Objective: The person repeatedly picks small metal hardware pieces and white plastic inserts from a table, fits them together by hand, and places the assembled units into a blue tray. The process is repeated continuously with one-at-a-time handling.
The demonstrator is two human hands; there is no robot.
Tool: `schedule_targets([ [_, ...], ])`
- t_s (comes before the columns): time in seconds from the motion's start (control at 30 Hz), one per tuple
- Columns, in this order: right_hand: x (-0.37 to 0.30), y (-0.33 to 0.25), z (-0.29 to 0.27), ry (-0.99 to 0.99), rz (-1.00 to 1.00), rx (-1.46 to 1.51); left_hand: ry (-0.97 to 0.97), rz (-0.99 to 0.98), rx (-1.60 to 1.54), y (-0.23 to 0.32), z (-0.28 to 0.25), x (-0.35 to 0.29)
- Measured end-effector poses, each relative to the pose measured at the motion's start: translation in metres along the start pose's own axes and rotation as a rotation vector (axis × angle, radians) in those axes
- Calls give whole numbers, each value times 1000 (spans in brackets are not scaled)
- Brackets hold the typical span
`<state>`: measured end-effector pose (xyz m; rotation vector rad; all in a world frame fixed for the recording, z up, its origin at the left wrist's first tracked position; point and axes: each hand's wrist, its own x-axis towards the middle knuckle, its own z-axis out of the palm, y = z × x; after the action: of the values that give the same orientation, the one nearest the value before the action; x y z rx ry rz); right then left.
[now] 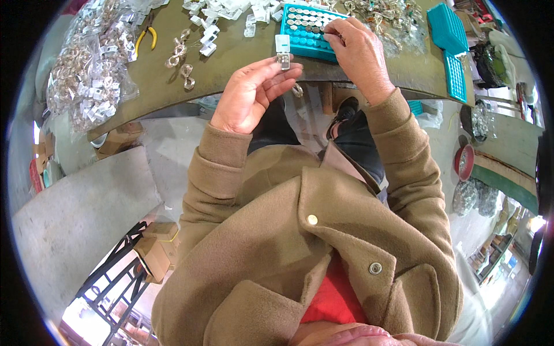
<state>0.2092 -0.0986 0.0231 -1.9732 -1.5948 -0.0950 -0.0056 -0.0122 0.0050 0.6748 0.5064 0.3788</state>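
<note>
My left hand (244,95) holds a small clear plastic case (283,53) with its white lid flipped up, pinched between thumb and fingers. In front of me on the table lies a teal tray (300,49) with rows of round pockets. Small silver discs (304,19), like button cells, fill its far rows, while the nearer pockets show bare teal. Over the tray's right side, my right hand (362,56) has thumb and index finger closed together at the pockets. Whatever is between those fingertips is hidden.
White plastic pieces (209,40) are heaped beyond the tray. Bagged clear parts (95,75) cover the table's left, near yellow-handled pliers (151,39). Coiled wire bundles (187,76) lie in between, with more tangled parts (386,23) at the right. Stacked teal trays (447,29) stand far right.
</note>
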Motion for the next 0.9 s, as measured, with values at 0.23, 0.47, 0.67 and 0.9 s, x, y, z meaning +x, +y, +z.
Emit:
schedule_targets([
  [0.23,2,-3,2,-26,-78,-52,41,38,140,-2,7,-4],
  [0.47,-2,2,8,51,-162,-136,86,25,81,-4,8,-3],
  [0.67,-8,-16,-4,26,34,333,102,56,77,-6,13,-4],
  [0.9,-24,-47,3,90,-3,601,93,70,107,-13,23,-4],
])
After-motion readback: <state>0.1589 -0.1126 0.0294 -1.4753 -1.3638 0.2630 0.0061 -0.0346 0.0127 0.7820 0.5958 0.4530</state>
